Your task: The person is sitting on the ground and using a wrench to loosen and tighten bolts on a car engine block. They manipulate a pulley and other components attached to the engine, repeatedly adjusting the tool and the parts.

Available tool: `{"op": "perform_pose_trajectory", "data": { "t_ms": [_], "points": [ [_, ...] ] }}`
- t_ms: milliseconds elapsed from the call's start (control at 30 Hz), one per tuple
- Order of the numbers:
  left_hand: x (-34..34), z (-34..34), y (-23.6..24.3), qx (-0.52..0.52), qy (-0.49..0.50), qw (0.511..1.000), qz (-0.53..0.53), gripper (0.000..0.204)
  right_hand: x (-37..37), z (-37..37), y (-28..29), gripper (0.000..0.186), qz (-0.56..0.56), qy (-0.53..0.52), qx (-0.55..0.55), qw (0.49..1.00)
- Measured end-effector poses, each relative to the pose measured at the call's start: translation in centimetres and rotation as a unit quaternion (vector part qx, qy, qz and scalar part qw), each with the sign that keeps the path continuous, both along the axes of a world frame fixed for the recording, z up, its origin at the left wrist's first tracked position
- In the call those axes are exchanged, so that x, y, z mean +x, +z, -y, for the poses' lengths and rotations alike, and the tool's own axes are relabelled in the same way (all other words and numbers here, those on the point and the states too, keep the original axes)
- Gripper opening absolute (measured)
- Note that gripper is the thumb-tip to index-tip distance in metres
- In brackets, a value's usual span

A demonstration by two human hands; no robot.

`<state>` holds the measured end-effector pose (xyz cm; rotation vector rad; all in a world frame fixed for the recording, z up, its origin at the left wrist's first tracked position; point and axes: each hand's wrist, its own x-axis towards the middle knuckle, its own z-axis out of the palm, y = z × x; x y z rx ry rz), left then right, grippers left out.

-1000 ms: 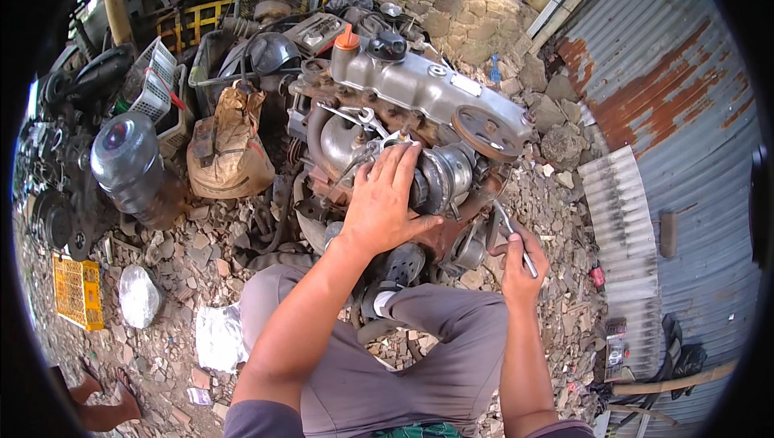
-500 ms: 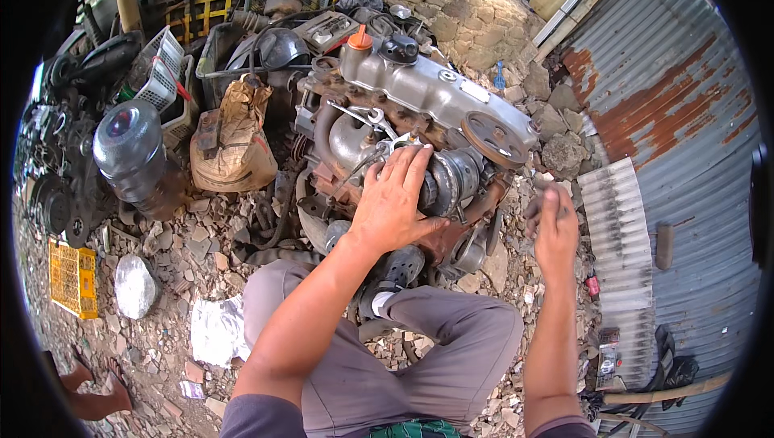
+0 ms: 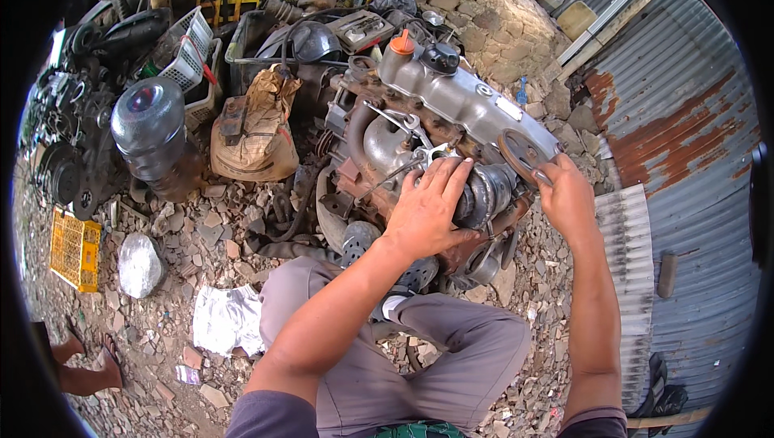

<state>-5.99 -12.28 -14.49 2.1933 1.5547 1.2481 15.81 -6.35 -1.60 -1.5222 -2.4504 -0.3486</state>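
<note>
In front of me stands a car engine with a silver valve cover point(image 3: 459, 95), which carries an orange cap point(image 3: 401, 44) and a black cap point(image 3: 440, 57). My left hand point(image 3: 427, 216) lies with fingers stretched out over a metal part on the engine's near side, beside a round dark housing point(image 3: 490, 192). What sits under that palm is hidden. At the engine's right end, my right hand point(image 3: 569, 198) has its fingers closed on the rim of a brown pulley point(image 3: 522, 154). Just beyond my left hand, a wrench point(image 3: 411, 125) rests on the manifold point(image 3: 383, 143).
Left of the engine are a brown sack point(image 3: 256, 143), a big plastic water bottle point(image 3: 151, 131) and a white basket point(image 3: 187, 51). A yellow crate point(image 3: 76, 250) stands farther left. Corrugated metal sheeting point(image 3: 693, 164) borders the right. Rubble covers the ground; another person's feet point(image 3: 93, 365) show lower left.
My right hand has moved from beside the engine up to the pulley and closed on its rim. My left hand stays on the engine. The whole view has shifted, with things now farther right.
</note>
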Motion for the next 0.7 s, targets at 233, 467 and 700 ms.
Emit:
{"op": "perform_pose_trajectory", "data": {
  "t_ms": [233, 467, 700],
  "points": [
    [0.1, 0.2, 0.2, 0.005, -0.001, 1.0, -0.014, 0.112, 1.0, 0.4, 0.9, 0.018, 0.121, 0.087, 0.03, 0.988],
    [0.2, 0.0, 0.5, 0.016, -0.006, 1.0, -0.023, 0.112, 1.7, 0.2, 1.2, 0.015, 0.078, 0.117, 0.017, 0.99],
    [0.4, -0.1, 0.5, 0.009, -0.003, 1.0, -0.007, 0.113, 1.7, 0.6, 0.7, 0.012, 0.046, 0.103, 0.015, 0.994]
  ]
}}
